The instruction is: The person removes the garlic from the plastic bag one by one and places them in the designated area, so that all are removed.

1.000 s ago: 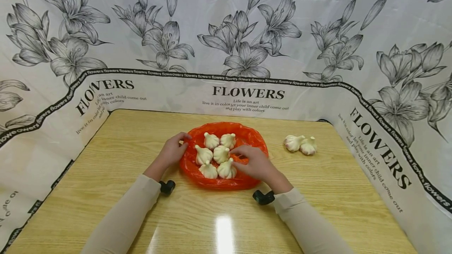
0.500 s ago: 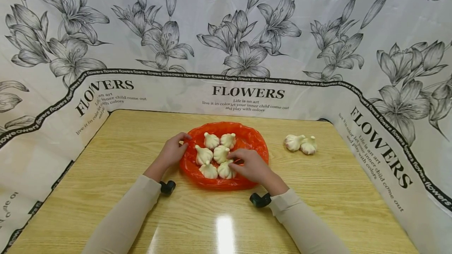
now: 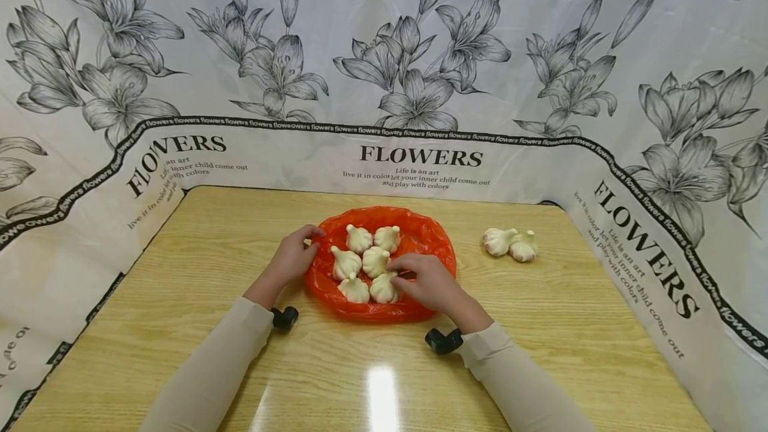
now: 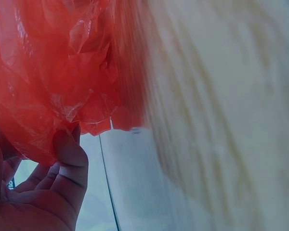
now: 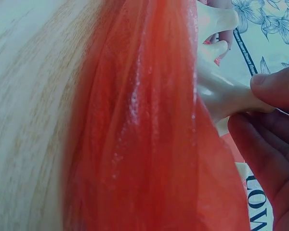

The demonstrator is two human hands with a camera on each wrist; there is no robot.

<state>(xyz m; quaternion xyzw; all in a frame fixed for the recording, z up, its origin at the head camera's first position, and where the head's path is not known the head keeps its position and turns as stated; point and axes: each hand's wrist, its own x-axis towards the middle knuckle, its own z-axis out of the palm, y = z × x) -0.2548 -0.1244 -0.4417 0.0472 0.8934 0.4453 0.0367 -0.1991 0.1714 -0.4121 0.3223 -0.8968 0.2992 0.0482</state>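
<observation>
A red plastic bag (image 3: 433,235) lies wide open on the table, with several garlic bulbs (image 3: 359,239) grouped inside it. At the bag's left rim my left hand (image 3: 293,257) pinches the thin plastic (image 4: 38,130) between thumb and fingers. My right hand (image 3: 433,283) reaches over the right side of the bag. Its thumb and fingers pinch the stem of the front right garlic bulb (image 3: 383,290). In the right wrist view, the bag's wall hides the lower part of that garlic bulb (image 5: 214,91).
Two more garlic bulbs (image 3: 497,242) lie side by side on the wooden table (image 3: 336,379), right of the bag. A white cloth (image 3: 420,179) printed with flowers and lettering stands around the table's back and sides.
My right hand has shifted slightly left and its thumb and fingers have come together on the front right garlic bulb's stem. The left hand stays at the bag's rim.
</observation>
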